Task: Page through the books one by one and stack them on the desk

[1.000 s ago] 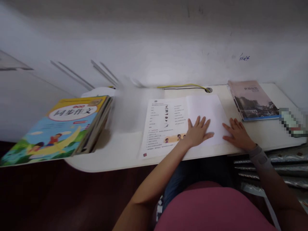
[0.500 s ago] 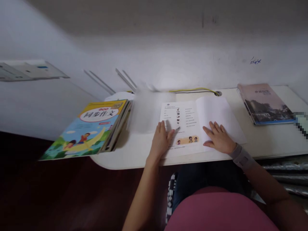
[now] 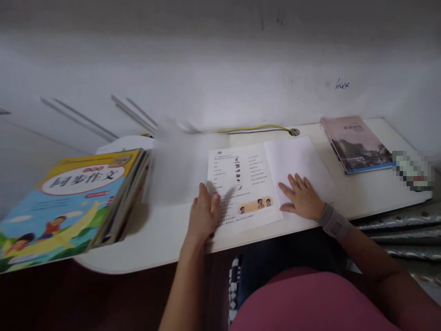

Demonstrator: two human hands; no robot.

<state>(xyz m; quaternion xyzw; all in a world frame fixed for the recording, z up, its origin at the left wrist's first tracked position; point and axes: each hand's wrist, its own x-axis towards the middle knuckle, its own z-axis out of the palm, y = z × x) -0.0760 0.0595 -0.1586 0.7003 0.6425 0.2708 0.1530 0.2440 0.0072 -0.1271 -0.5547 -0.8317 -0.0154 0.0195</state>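
Right grip [image 3: 302, 197] splayed, released on blank page [image 3: 292, 158], left grip [image 3: 201, 214] at edge of printed page [image 3: 250, 188], its hold unclear

A study corner, possibly at home, is indicated by a desk [image 3: 165, 234], stacked books [image 3: 72, 207], an open workbook [image 3: 257, 182] and a pen-marked wall [image 3: 241, 92].
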